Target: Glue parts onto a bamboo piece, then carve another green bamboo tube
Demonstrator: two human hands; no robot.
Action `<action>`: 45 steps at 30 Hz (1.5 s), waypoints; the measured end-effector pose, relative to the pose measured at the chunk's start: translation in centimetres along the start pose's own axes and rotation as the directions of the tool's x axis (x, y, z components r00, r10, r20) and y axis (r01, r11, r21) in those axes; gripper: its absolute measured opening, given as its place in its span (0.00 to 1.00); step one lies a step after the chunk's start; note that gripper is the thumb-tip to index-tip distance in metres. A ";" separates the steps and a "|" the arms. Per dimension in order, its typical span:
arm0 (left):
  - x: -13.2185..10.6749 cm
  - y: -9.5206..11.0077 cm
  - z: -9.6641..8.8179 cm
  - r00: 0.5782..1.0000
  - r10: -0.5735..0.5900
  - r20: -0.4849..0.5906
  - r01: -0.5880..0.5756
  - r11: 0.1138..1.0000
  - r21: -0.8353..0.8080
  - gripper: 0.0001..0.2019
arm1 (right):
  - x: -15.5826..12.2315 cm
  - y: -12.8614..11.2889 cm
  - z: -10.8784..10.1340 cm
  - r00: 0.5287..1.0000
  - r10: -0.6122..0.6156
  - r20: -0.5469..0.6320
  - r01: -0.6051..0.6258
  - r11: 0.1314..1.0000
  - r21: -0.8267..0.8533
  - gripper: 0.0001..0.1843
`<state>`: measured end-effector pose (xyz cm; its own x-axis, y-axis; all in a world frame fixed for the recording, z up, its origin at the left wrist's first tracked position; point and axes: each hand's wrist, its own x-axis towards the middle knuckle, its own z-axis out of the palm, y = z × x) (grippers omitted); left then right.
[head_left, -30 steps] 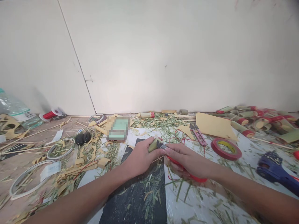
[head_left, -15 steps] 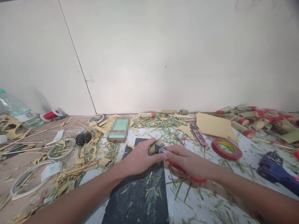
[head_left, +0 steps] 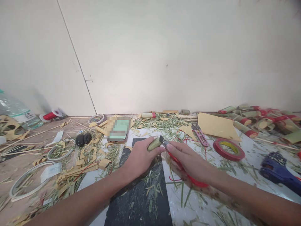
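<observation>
My left hand (head_left: 141, 157) is closed around a short green bamboo piece (head_left: 154, 144), with part of it hidden by the fingers. In my right hand (head_left: 188, 158) is a red-handled knife (head_left: 198, 183); its handle runs under the palm. The knife's dark blade points up at the far end of the bamboo, close to my left fingertips. Whether the edge touches the bamboo cannot be made out. Below both hands lies a black sheet (head_left: 141, 201) strewn with green shavings.
To the right are a red tape roll (head_left: 228, 149), a pink cutter (head_left: 199, 135), a blue tool (head_left: 277, 172) and piled bamboo tubes (head_left: 265, 124). A phone (head_left: 118, 128) lies ahead. White rings (head_left: 61, 149), paper scraps and a bottle (head_left: 20, 113) are left. A wall (head_left: 164, 62) stands behind.
The knife blade has moved up and slightly outward along the bamboo, with my right hand shifting a little. The bamboo has turned slightly in my left hand.
</observation>
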<state>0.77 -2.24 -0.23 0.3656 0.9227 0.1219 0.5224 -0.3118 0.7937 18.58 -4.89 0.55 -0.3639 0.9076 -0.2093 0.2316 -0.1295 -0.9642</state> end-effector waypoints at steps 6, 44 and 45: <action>-0.4 -0.2 -0.5 0.997 -0.018 0.070 0.030 0.983 -0.180 0.14 | 0.2 -0.7 -1.5 0.990 -0.122 -0.067 0.107 0.977 -0.187 0.25; -0.1 0.1 -0.5 0.990 -0.008 0.143 0.024 0.994 -0.106 0.17 | 0.4 -1.8 -2.0 0.991 -0.126 0.032 0.130 0.933 -0.335 0.28; 0.0 0.0 -0.6 0.985 -0.003 0.173 0.025 0.992 -0.124 0.18 | 0.3 -2.0 -2.0 0.992 -0.108 0.071 0.126 0.924 -0.360 0.27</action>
<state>0.36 -2.13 0.13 0.4916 0.8707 0.0141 0.4319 -0.2579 0.8642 19.81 -3.54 2.78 -0.4499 0.8856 -0.1153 0.4928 0.1385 -0.8591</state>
